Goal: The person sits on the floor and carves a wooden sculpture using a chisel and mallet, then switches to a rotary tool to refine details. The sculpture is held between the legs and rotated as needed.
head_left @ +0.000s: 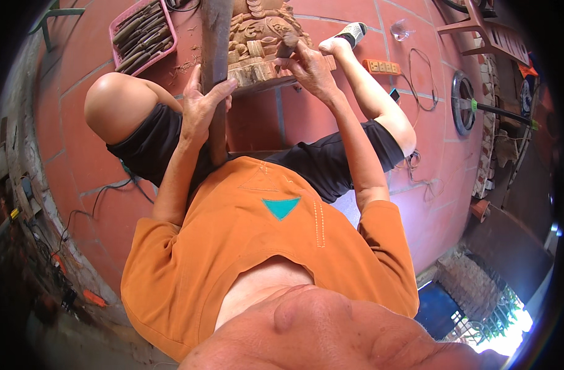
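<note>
An ornately carved wooden piece [257, 52] stands on the floor between my legs, its rough base toward me. My left hand [203, 106] is closed around a long, dark wooden club [215, 46], thick at the top and narrower toward my lap. This club stands in front of the carving's left side. At the carving's right side, my right hand [314, 73] is closed on a short brown wooden tool handle [287, 45]. Whatever extends beyond that handle is hidden or too small to make out.
A pink plastic basket [114, 37] holding several wooden-handled chisels [143, 34] lies at the far left, near wood shavings [184, 66]. To the right are an orange power strip [382, 66] with cables, a clear plastic item [402, 29], a black-rimmed wheel [457, 105] and a brown chair [489, 34].
</note>
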Demonstrator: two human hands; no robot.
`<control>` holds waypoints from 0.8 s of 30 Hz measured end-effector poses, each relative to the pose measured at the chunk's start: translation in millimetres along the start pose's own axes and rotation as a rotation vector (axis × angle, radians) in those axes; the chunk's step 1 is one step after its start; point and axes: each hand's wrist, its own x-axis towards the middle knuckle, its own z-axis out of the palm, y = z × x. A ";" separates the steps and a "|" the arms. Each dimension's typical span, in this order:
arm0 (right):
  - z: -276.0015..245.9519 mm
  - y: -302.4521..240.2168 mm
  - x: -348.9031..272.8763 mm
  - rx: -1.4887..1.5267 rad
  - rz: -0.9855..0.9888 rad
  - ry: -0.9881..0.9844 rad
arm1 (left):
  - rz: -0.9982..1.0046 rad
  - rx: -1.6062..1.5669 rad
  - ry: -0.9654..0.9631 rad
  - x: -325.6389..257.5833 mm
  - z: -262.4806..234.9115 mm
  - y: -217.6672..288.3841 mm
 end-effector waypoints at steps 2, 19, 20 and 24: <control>-3.5 -7.3 0.6 -0.054 -0.025 -0.012 | -0.025 0.075 -0.003 0.5 -0.5 -2.9; 6.3 6.6 9.9 0.289 -0.193 0.078 | 0.011 0.222 -0.004 3.1 6.7 -14.8; 6.6 4.6 10.0 0.307 -0.190 0.076 | 0.008 0.219 0.000 3.0 7.4 -14.4; 9.1 4.1 7.7 0.308 -0.145 0.054 | 0.021 0.216 -0.009 1.6 9.8 -13.2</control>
